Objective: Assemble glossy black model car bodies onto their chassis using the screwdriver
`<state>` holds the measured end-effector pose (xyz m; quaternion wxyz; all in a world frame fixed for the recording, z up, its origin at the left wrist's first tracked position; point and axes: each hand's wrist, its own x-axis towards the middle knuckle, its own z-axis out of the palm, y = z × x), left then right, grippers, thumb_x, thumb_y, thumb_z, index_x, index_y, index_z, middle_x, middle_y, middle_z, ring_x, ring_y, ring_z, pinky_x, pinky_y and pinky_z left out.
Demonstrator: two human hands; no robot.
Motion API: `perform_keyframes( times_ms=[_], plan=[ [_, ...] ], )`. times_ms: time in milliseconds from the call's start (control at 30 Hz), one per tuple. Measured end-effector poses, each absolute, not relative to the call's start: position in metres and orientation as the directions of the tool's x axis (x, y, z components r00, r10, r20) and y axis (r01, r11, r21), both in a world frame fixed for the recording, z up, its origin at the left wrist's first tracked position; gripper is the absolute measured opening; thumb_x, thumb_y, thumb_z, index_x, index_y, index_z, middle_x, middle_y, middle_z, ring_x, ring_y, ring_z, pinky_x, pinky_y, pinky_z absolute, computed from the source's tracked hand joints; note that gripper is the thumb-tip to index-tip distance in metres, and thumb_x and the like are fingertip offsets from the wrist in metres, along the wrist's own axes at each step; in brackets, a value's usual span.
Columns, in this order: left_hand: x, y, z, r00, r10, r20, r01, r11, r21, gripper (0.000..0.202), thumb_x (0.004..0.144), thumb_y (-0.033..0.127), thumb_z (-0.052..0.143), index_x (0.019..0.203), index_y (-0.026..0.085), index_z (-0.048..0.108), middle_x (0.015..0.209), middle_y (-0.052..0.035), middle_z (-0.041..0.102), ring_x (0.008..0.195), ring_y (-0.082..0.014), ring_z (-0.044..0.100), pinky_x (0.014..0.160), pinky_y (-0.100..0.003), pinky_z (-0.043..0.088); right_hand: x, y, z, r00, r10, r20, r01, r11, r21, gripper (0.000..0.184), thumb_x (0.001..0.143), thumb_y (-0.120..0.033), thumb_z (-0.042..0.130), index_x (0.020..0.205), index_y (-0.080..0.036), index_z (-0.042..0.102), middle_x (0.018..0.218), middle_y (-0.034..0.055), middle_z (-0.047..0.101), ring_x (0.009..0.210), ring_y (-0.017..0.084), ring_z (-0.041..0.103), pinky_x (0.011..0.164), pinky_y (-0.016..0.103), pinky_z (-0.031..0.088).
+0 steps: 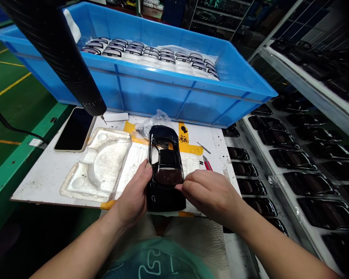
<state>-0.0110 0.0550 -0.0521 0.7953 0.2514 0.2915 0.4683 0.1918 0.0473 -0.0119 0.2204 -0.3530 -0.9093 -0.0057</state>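
A glossy black toy-car body shell (165, 170) lies lengthwise on the white work board (43, 170), its rear end toward me. My left hand (135, 195) grips the shell's left side, thumb up along its edge. My right hand (211, 193) is closed on the shell's right side, its fingertips pinched at the dark tinted rear window piece (168, 176). A crumpled clear plastic bag (155, 122) lies just behind the shell.
A white moulded foam tray (100, 162) sits left of the shell, a phone (75, 130) beyond it. A big blue crate (168, 89) of clear window parts stands behind. Black shells (293, 162) fill racks on the right. A black hanging screwdriver (64, 62) dangles upper left. Red-handled tweezers (207, 162) lie on the board.
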Motion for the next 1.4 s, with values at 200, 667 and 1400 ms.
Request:
perform_keyframes(
  times_ms=[200,667,1400],
  plan=[
    [-0.011,0.055,-0.053,0.382,0.896,-0.227,-0.588,0.425,0.688,0.039,0.109,0.034,0.041,0.144,0.022,0.054,0.135,-0.0064,0.064,0.131,-0.0239,0.054,0.11,-0.034,0.041,0.193,0.047,-0.016,-0.66,0.647,0.381,0.645,0.748,-0.153,0.018,0.094,-0.011,0.063,0.076,-0.015,0.062,0.072,0.0021,0.059,0.066,0.014,0.043,0.06,0.031,0.03],
    [-0.011,0.055,-0.053,0.392,0.883,-0.26,-0.588,0.457,0.667,0.042,0.107,0.036,0.044,0.145,0.02,0.052,0.133,-0.0092,0.066,0.128,-0.0267,0.057,0.107,-0.038,0.047,0.192,0.048,-0.017,-0.662,0.647,0.378,0.646,0.748,-0.149,0.019,0.094,-0.011,0.062,0.075,-0.015,0.061,0.071,0.0018,0.057,0.066,0.013,0.042,0.06,0.031,0.028],
    [-0.016,0.053,-0.056,0.44,0.867,-0.234,-0.499,0.453,0.739,0.05,0.094,0.037,0.07,0.137,0.021,0.052,0.132,-0.0116,0.067,0.122,-0.0304,0.063,0.1,-0.039,0.051,0.199,0.046,-0.011,-0.709,0.543,0.45,0.61,0.792,0.007,0.017,0.094,-0.012,0.065,0.077,-0.015,0.062,0.068,0.0016,0.059,0.064,0.013,0.045,0.06,0.032,0.03]
  ],
)
